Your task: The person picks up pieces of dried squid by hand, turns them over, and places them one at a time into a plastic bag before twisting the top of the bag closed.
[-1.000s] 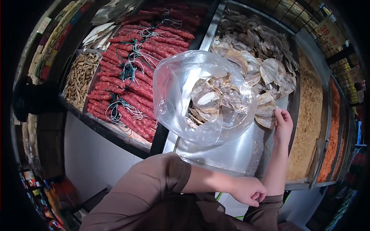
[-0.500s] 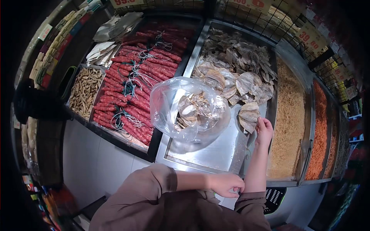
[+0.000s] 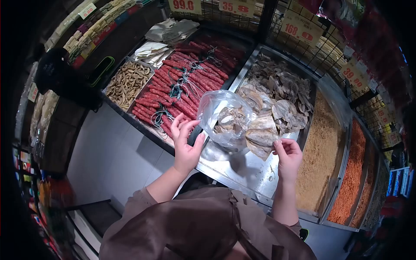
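A flat, brownish dried fish [image 3: 261, 135] is pinched at its lower right corner between the thumb and fingers of my right hand [image 3: 289, 159], and its far edge overlaps the bag. The clear plastic bag [image 3: 209, 113] stands with its mouth spread on the metal tray [image 3: 232, 162], several dried fish [image 3: 232, 121] inside it. My left hand [image 3: 187, 145] is raised just left of the bag, fingers curved and apart, fingertips close to the bag's edge. Behind the bag, a heap of dried fish [image 3: 284, 86] fills the back of the tray.
Left of the tray, red sausages [image 3: 182, 82] tied with string lie in a dark-edged bin, beside small brown dried goods [image 3: 128, 84]. To the right are bins of tan shreds [image 3: 318, 160] and orange shreds [image 3: 349, 177]. A wire rack with price signs [image 3: 299, 27] rises behind.
My left hand has come up from near my right forearm to the bag's left side. My right hand has brought the dried fish from the tray's right side over to the bag.
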The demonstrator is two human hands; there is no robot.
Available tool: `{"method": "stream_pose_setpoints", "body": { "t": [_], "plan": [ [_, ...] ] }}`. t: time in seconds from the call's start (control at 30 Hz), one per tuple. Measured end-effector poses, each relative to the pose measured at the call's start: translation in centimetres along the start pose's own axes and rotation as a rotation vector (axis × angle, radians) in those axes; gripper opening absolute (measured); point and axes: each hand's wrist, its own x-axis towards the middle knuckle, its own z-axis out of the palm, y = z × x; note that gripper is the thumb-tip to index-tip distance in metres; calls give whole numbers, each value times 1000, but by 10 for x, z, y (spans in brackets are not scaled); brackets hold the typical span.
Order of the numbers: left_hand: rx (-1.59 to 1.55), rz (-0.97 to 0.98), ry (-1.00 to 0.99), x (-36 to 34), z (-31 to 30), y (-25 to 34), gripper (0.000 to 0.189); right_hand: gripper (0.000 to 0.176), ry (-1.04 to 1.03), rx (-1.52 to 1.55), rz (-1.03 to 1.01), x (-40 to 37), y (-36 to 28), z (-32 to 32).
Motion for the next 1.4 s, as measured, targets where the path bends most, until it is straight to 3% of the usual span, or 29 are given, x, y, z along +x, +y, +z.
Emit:
{"method": "stream_pose_setpoints", "body": {
  "t": [0.17, 0.27, 0.3, 0.37, 0.47, 0.57, 0.6, 0.7, 0.77, 0.83, 0.9, 0.97, 1.0, 1.07, 1.2, 1.27, 1.3, 1.37, 1.4],
  "plan": [
    [40, -89, -67, 26, 27, -22, 35, 13, -113, -162, -77, 44, 5, 83],
    [89, -42, -111, 41, 34, -40, 36, 18, -133, -375, -115, 54, 32, 119],
    [-22, -152, -233, 47, 34, -49, 37, 22, -154, -463, -138, 49, 36, 127],
    [-144, -267, -369, 51, 35, -61, 38, 33, -17, -808, -538, 30, 31, 136],
    [-270, -111, -370, 52, 32, -65, 46, 38, -140, -907, -617, 2, 32, 132],
    [-189, -31, -479, 56, 28, -59, 47, 33, -251, -971, -480, -20, 38, 123],
    [-210, -37, -513, 56, 31, -61, 48, 29, -302, -1084, -349, -25, 39, 117],
    [-186, 40, -568, 56, 41, -66, 49, 28, -240, -1182, -232, -33, 35, 105],
    [-203, 24, -610, 55, 46, -62, 50, 27, -140, -1255, -164, -34, 28, 106],
    [-216, 11, -646, 55, 49, -56, 51, 22, 154, -1187, -147, -33, 27, 102],
    [-222, 82, -666, 52, 51, -51, 56, 32, 137, -1281, -79, -30, 24, 94],
    [-204, 100, -706, 47, 53, -50, 59, 57, 69, -1495, 31, -23, 12, 96],
    [-204, 130, -716, 45, 55, -49, 60, 57, 71, -1495, 37, -19, 7, 98],
    [-186, 146, -742, 43, 55, -46, 63, 71, 49, -1471, 249, -8, 0, 102],
    [-92, 40, -784, 51, 50, -38, 64, 74, 64, -1503, 66, 6, 7, 89],
    [-49, 120, -726, 53, 52, -43, 70, 82, 44, -1596, -261, 14, 13, 83],
    [-45, 121, -725, 53, 54, -44, 70, 82, 44, -1592, -263, 19, 11, 84],
    [-43, 125, -707, 53, 56, -45, 76, 87, -51, -1407, 4, 27, 6, 92],
    [-39, 126, -702, 55, 53, -40, 76, 87, -53, -1403, -1, 27, 6, 93]
  ]
}}
